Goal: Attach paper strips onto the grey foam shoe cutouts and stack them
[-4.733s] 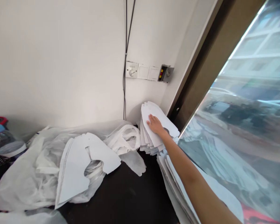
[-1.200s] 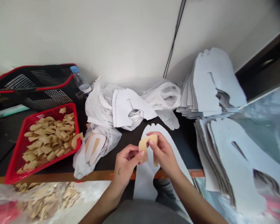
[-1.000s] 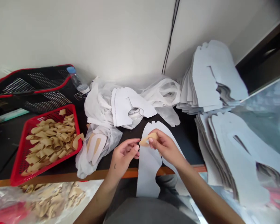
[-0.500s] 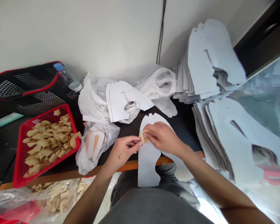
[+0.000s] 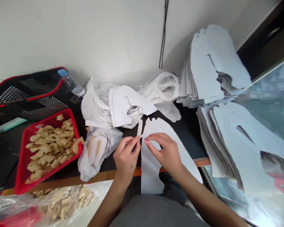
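Note:
My left hand (image 5: 127, 154) pinches a narrow white strip (image 5: 140, 127) that sticks up from its fingertips. Just to the right, my right hand (image 5: 164, 149) is held with thumb and forefinger apart and nothing visible between them. Beneath my right hand a white cut-out sheet (image 5: 151, 176) with notched top and curved cut-outs lies over the table's front edge and hangs toward my lap. No tan piece shows in either hand.
A red basket (image 5: 20, 164) of curled tan pieces stands left, before a black crate (image 5: 38, 91) and a bottle (image 5: 72, 83). Plastic bags (image 5: 94, 107) lie behind my hands, one holding insole-shaped pieces (image 5: 98, 148). Stacked white sheets (image 5: 217, 63) stand right.
The tan piece between my fingers is gone from view. A white strip now shows in my left hand, which has turned more upright. My right hand has opened and shifted slightly right and down.

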{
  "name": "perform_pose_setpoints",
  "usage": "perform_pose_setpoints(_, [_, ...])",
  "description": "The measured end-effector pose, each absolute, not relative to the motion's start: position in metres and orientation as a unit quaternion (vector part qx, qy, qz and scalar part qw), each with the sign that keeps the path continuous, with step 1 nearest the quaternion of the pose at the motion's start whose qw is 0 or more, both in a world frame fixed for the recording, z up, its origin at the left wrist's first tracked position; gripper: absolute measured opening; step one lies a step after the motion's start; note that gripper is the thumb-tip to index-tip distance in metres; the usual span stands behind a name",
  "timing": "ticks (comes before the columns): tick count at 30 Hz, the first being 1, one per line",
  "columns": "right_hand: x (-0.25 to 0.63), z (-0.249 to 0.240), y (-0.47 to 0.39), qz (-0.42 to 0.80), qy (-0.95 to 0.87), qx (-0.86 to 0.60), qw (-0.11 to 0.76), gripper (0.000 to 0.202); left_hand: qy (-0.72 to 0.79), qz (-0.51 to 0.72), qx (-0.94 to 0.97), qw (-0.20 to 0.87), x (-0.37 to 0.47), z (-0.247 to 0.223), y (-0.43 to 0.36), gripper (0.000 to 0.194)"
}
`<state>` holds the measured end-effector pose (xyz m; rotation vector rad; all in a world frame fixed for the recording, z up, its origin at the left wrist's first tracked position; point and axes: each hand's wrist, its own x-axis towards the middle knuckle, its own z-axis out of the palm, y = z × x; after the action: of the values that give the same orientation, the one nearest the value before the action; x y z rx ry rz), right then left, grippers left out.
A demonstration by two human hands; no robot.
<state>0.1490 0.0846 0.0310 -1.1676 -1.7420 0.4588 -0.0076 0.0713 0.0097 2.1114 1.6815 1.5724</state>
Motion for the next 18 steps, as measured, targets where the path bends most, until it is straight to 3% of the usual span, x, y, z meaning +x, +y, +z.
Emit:
perform_pose_setpoints(3, [0.144,0.024,0.083,0.324,-0.640,-0.483,0.503,0.007,0.522,0.464,0.712,-0.077,-0.003,0.010,0.070,0.027])
perform_pose_setpoints(7, [0.144,0.018,0.088,0.391,-0.583,-0.496,0.510,0.009,0.517,0.422,0.731,-0.141,0.006,0.010,0.067,0.029])
perform_pose_setpoints(14, [0.147,0.012,0.089,0.393,-0.571,-0.509,0.511,0.011,0.567,0.375,0.725,-0.113,0.020,0.010,0.063,0.031])
perform_pose_setpoints(18, [0.146,0.011,0.088,0.335,-0.600,-0.525,0.502,0.012,0.575,0.358,0.725,-0.123,0.022,0.011,0.061,0.029])
